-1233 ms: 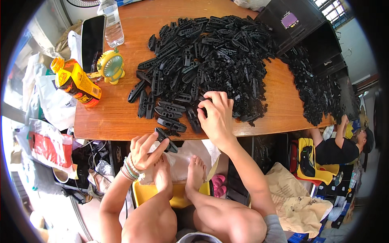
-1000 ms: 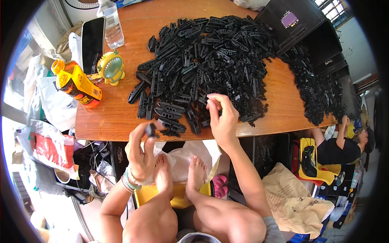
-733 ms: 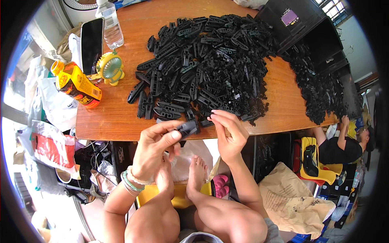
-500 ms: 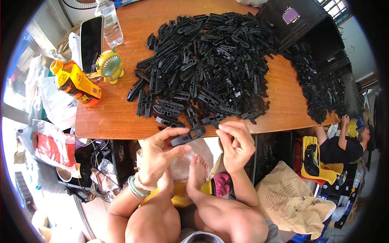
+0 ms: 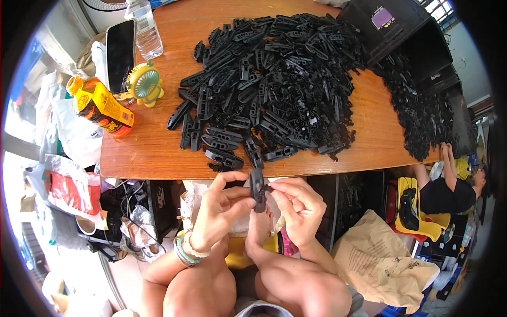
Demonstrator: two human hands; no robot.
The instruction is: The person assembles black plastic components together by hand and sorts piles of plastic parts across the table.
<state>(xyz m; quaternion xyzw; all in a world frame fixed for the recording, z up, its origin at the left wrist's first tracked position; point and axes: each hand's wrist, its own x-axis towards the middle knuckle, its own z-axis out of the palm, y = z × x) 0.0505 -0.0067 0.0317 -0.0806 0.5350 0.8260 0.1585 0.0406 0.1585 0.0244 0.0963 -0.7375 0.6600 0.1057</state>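
Observation:
Between the thumb and fingers of my left hand (image 5: 224, 211) is a black plastic part (image 5: 257, 190), long and narrow, held upright just off the table's front edge. My right hand (image 5: 300, 208) is pinched close against the part's right side. Whatever its fingertips hold, if anything, is too small to make out. Beyond my hands a large pile of black plastic parts (image 5: 253, 84) covers the middle of the wooden table (image 5: 153, 153). Long slotted pieces lie mostly on its left, and tiny clip-like pieces gather toward its right.
At the table's left stand an orange-yellow bottle (image 5: 103, 108), a small yellow-green fan (image 5: 146, 84), a phone (image 5: 120, 55) and a clear water bottle (image 5: 145, 31). Black bins (image 5: 385, 29) sit back right beside a second pile (image 5: 414, 111). Another person (image 5: 449, 190) works at far right. Brown paper sack (image 5: 380, 259) lies below.
My left hand has turned the black part from lying sideways to upright. My right hand has moved left and in, from apart to right against the part.

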